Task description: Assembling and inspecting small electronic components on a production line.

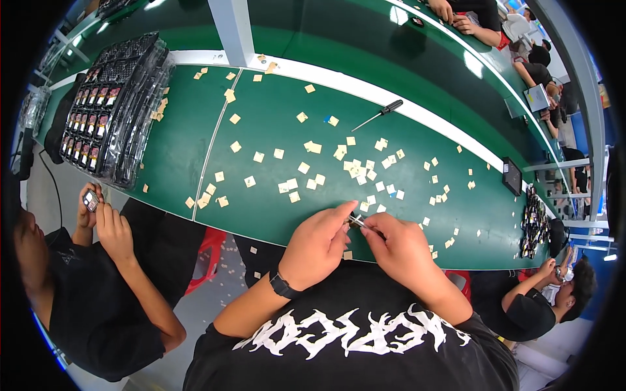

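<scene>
Green table top (274, 215) strewn with small tan paper squares (355, 168) | left hand (317, 244) and right hand (403, 246) both pinching small metallic part (357, 221) | black-handled screwdriver (378, 115) lying well apart

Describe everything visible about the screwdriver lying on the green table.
The screwdriver has a short black handle and a long thin metal shaft. It lies flat and diagonal on the green table, handle up-right by the white stripe, tip down-left. Nothing touches it; small tan squares lie scattered nearby, and both hands work well away from it.
</scene>
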Demonstrator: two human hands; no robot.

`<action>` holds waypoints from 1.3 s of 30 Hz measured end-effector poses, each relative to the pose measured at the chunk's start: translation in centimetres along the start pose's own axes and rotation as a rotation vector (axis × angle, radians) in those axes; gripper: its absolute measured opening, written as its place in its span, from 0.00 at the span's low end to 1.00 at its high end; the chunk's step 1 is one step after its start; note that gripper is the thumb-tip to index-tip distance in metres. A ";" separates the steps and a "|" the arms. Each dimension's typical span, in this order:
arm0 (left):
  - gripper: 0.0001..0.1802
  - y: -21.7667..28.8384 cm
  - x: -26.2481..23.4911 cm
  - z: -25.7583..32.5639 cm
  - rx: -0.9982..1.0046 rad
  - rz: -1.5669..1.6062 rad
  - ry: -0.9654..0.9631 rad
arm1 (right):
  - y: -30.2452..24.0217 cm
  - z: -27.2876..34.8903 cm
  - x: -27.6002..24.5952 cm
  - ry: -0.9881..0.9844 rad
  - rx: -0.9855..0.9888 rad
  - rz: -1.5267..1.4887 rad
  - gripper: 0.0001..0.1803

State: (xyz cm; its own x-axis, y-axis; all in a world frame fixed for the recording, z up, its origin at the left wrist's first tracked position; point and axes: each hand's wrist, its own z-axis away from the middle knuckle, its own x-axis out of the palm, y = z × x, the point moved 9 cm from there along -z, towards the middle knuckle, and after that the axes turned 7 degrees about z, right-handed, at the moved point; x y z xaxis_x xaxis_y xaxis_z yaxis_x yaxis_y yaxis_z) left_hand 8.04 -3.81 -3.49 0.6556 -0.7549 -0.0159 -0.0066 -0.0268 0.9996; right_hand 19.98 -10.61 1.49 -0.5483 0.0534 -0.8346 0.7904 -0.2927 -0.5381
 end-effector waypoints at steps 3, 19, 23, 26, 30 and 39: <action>0.24 -0.1 -0.2 0.1 0.020 0.013 -0.008 | 0.5 -0.1 0.5 -0.023 0.019 -0.004 0.05; 0.23 -1.8 -0.4 0.4 -0.294 0.531 -0.023 | 2.7 0.2 3.1 -0.135 0.294 -0.735 0.08; 0.24 -1.4 -0.4 0.3 -0.247 0.429 -0.011 | 4.2 0.2 4.3 -0.131 0.365 -0.844 0.07; 0.24 -1.2 -0.3 0.4 -0.232 0.383 -0.005 | 4.2 0.0 4.3 -0.143 0.389 -0.882 0.06; 0.23 -0.8 -0.3 0.3 -0.222 0.360 0.030 | 3.6 0.0 4.4 -0.133 0.318 -0.861 0.05; 0.23 -0.7 -0.3 0.2 -0.175 0.264 -0.005 | 2.3 -0.5 3.8 -0.069 0.265 -0.747 0.05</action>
State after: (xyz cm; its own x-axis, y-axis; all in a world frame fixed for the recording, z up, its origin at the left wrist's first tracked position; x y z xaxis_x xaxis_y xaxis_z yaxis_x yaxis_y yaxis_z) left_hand 7.74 -3.68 -4.17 0.6445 -0.7242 0.2451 -0.0456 0.2835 0.9579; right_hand 19.86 -10.55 -2.95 -0.9304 0.2682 -0.2500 0.1202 -0.4210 -0.8990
